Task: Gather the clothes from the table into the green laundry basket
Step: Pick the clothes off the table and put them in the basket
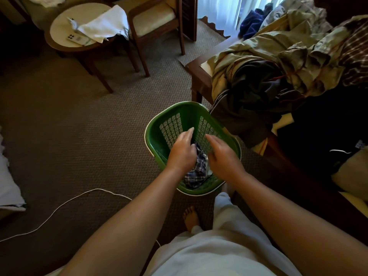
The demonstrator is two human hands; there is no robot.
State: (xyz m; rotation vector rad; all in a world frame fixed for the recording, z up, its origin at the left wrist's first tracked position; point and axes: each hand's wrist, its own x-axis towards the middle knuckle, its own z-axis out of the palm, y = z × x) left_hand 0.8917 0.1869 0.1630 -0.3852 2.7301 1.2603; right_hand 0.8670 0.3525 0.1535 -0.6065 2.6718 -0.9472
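Left hand (pixel 182 151), right hand (pixel 223 156) palm-down over basket (pixel 185 105), fingers straight, gripping nothing. Plaid cloth (pixel 196 173) crumpled inside green plastic lattice. Rumpled clothes (pixel 268 62) heaped on table (pixel 197 72), 2 o'clock.

Left hand (pixel 182 151) and right hand (pixel 223 154) hover, fingers outstretched, above the green laundry basket (pixel 180 106), a plaid garment (pixel 196 170) inside it, clothes (pixel 268 62) heaped on the table (pixel 199 71) beside it.

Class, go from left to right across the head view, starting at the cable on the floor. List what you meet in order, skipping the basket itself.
white cable → left hand → checked cloth → right hand → pile of clothes
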